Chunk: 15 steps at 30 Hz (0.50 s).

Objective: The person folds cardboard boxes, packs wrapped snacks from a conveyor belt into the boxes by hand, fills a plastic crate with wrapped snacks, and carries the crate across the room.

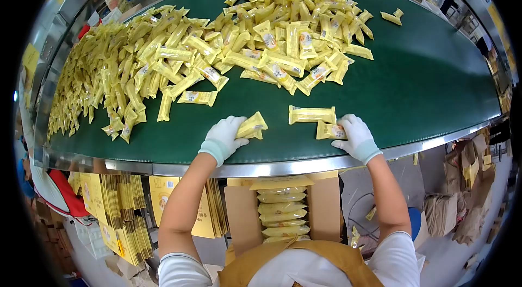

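Note:
My left hand (223, 137), in a white glove, is closed on the left end of a yellow snack packet (253, 126) near the belt's front edge. My right hand (357, 137), gloved too, grips the right end of another yellow packet (329, 130). Just behind that one, a third packet (311, 114) lies flat, apart from my fingers. A large heap of the same packets (283, 37) covers the back and left of the green belt (413, 86). Below the belt, in front of my body, an open cardboard box (243, 213) holds a row of several packets.
A metal rail (272, 168) runs along the belt's front edge. Flattened yellow cartons (122, 216) are stacked below at the left. Brown paper sacks (439, 213) lie at the lower right. One loose packet (391, 18) is at the back right. Other people's arms show at the far side.

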### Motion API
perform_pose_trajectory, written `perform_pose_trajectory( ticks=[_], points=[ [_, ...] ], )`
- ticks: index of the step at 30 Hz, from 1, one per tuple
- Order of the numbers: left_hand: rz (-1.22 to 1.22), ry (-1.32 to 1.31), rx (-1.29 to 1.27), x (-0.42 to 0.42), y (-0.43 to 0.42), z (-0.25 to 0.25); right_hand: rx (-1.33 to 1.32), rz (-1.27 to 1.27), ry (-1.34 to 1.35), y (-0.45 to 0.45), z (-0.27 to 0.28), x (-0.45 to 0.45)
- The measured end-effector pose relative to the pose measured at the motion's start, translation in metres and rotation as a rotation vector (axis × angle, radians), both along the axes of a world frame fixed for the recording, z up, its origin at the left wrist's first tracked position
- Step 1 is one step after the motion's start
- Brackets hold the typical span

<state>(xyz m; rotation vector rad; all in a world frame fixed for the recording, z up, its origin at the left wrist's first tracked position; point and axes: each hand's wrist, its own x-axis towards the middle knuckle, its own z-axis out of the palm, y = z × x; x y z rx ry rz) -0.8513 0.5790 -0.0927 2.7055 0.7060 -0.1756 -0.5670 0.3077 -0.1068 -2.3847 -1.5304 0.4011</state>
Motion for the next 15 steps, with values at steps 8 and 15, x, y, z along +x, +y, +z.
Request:
perform_pose_trajectory(
  ticks=[8, 15],
  points=[
    [0.081, 0.18, 0.05, 0.005, -0.011, 0.021, 0.208, 0.149, 0.028, 0.05, 0.024, 0.003],
    [0.158, 0.175, 0.111, 0.01, -0.015, 0.003, -0.349, 0.215, -0.277, 0.138, 0.041, 0.014]
  ],
)
